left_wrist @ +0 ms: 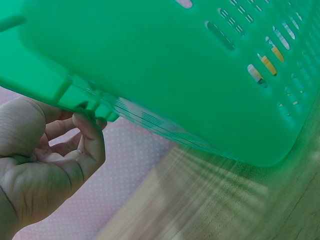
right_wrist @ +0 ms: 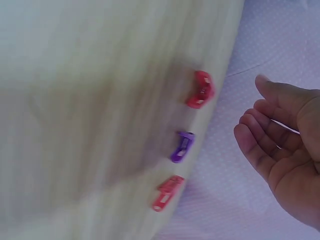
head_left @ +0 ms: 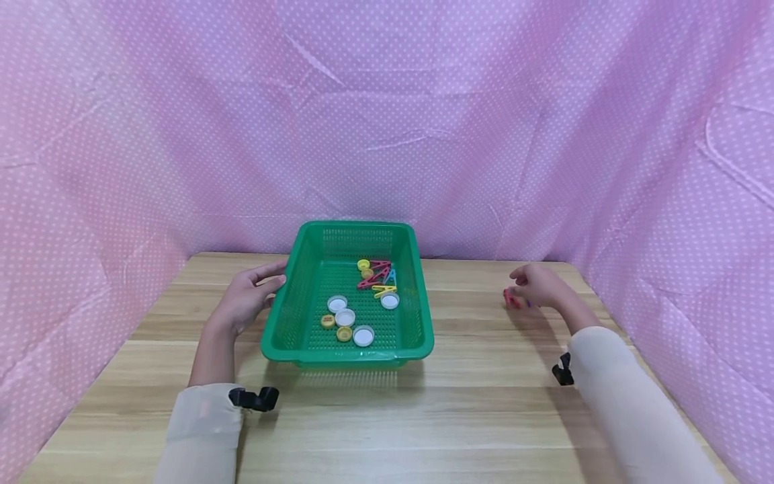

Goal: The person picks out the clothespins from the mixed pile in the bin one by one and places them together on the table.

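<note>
My left hand (head_left: 246,299) grips the left rim of a green plastic basket (head_left: 347,356). In the left wrist view, fingers and thumb pinch that rim, and the basket's underside shows above the wooden table. Inside lie several white caps (head_left: 363,336), several yellowish caps (head_left: 344,334) and several clothespins, among them a pink clothespin (head_left: 373,277) and a yellow one (head_left: 384,290). Over at the right, my right hand (right_wrist: 285,145) hovers with loosely bent fingers and holds nothing. Near it a red clip (right_wrist: 201,90), a purple clip (right_wrist: 183,147) and another red clip (right_wrist: 168,193) lie apart on the table.
The wooden table (head_left: 478,403) ends at the back and sides against a pink dotted cloth (head_left: 459,121). Black wrist mounts (head_left: 254,399) are on both sleeves.
</note>
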Available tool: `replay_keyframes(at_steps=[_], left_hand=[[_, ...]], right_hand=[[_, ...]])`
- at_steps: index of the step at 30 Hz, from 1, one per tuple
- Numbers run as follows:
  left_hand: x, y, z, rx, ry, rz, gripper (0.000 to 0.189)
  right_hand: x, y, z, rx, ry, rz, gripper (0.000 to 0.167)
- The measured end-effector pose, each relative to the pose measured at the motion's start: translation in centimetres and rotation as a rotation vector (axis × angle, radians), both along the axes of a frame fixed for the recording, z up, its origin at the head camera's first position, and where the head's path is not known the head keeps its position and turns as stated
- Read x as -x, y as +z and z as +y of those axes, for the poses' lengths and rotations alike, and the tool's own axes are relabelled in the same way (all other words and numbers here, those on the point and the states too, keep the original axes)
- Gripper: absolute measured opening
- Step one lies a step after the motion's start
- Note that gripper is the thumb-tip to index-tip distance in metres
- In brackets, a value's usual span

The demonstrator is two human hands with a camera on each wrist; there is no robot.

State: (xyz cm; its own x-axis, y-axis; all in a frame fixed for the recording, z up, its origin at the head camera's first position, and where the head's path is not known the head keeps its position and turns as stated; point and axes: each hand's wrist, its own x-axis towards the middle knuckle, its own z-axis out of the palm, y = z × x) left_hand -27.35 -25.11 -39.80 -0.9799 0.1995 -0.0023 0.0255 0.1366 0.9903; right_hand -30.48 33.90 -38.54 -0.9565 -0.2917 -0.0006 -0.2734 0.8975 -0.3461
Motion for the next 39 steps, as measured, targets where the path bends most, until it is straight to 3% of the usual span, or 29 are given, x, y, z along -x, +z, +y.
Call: replay_keyframes(at_steps=[13,21,30,39], left_hand=[[0.1,0.0,0.1,-0.003,0.001,-0.005,0.052],[0.0,0.0,0.1,0.006,0.008,-0.015,0.052],[0.0,0.0,0.0,0.01,0.003,-0.019,0.053],[0.1,-0.2,0.0,0.005,0.002,-0.003,0.052]], right_hand=[[1.2,3.9,-3.8,-0.044,0.084,0.075,0.037],[2.4,4.9,-7.3,-0.067,0.16,0.138,0.027],[2.9,6.6,-11.8,-0.083,0.236,0.174,0.033],[3.3,6.3,-16.1,-0.088,0.282,0.185,0.038]])
